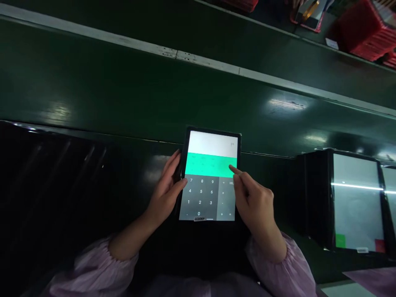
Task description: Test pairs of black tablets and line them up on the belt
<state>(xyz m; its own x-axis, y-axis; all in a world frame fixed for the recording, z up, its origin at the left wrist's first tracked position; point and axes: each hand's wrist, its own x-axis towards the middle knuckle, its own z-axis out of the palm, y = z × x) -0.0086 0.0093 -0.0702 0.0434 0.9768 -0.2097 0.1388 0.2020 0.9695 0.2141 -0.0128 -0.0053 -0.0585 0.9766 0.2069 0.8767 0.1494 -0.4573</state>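
A tablet with a dark frame sits in front of me, tilted slightly. Its screen shows a calculator with a white display strip, a bright green band and grey number keys. A small barcode label is at its lower edge. My left hand grips the tablet's left side, thumb over the front edge and fingers along the side. My right hand has its index finger stretched out at the right part of the green band, at or just above the glass. Its other fingers are curled, and nothing shows in them.
To the right stands a row of dark-framed tablets; the nearest tablet has a pale screen with green and red corner squares. Beyond the green work surface runs a pale strip. Stacked red trays are at the upper right.
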